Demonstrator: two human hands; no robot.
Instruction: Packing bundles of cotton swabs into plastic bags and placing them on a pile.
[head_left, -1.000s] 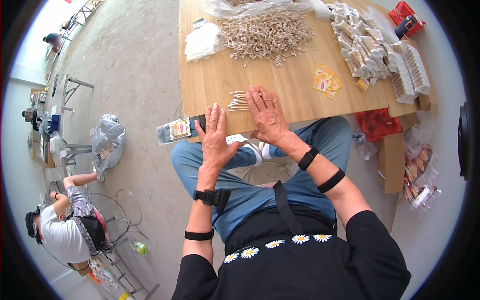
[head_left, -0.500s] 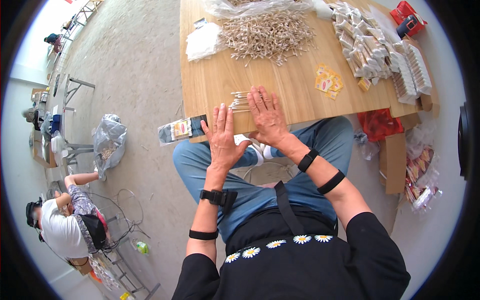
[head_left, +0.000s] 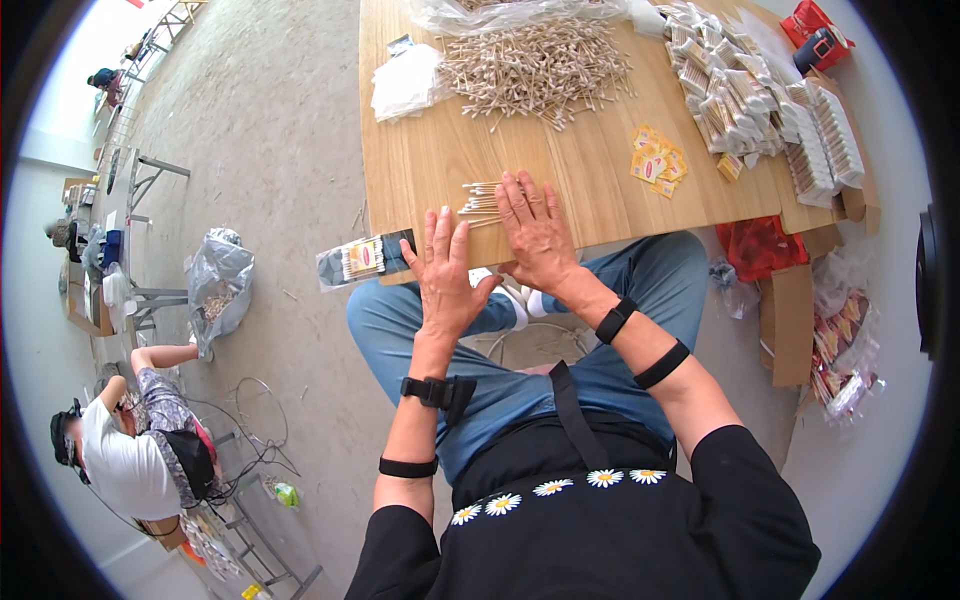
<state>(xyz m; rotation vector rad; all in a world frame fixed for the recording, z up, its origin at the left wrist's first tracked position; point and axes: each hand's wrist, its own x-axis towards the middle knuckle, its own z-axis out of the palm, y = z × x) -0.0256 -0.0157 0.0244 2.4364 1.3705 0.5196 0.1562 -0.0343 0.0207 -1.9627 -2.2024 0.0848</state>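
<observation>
My right hand (head_left: 538,232) lies flat, fingers spread, on a small bunch of cotton swabs (head_left: 480,203) near the front edge of the wooden table (head_left: 430,170). My left hand (head_left: 446,270) is flat beside it at the table's edge, fingers apart, touching the wood and holding nothing. A clear packet with swabs (head_left: 362,260) hangs at the table's front left edge, just left of my left hand. A big loose heap of cotton swabs (head_left: 540,65) lies farther back on the table.
White cloths (head_left: 405,80) sit left of the heap. Yellow labels (head_left: 655,165) lie right of my hands. Several filled swab packets (head_left: 740,90) are stacked at the right. A red bag (head_left: 760,248) hangs below. A person (head_left: 125,450) crouches on the floor near a plastic bag (head_left: 218,285).
My left hand has slid slightly right and nearer the table edge, closer to my right hand. My right hand stays flat on the small bunch of swabs.
</observation>
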